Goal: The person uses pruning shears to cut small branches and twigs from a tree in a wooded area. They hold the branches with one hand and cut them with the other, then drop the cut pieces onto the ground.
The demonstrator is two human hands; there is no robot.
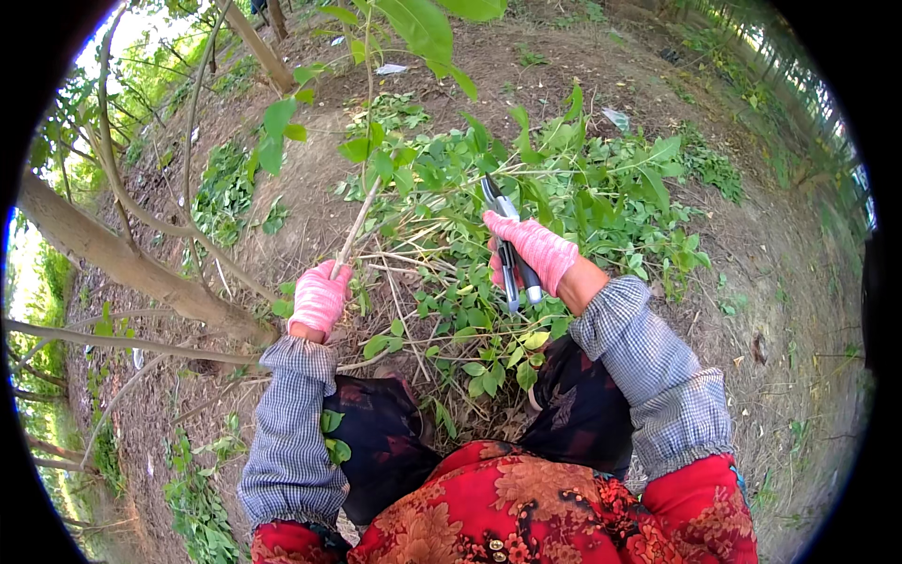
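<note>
My left hand (pixel 320 296), in a pink knitted glove, grips the lower part of a leafy branch (pixel 358 224). The branch rises away from me, with broad green leaves toward its upper end. In my right hand (pixel 530 248), also gloved in pink, is a pair of pruning shears (pixel 502 204) with grey and black handles. Their blades point up and away, beside a thin side twig that carries leaves to the right. Whether the blades touch that twig I cannot tell. Beneath both hands lies a pile of cut leafy branches (pixel 451 282).
A leaning tree trunk (pixel 141 271) with several bare limbs stands at my left. Cut foliage lies on the soil near the trunk (pixel 224 189) and lower left (pixel 201 511). Scraps of pale litter (pixel 616 118) dot the ground. My knees flank the pile.
</note>
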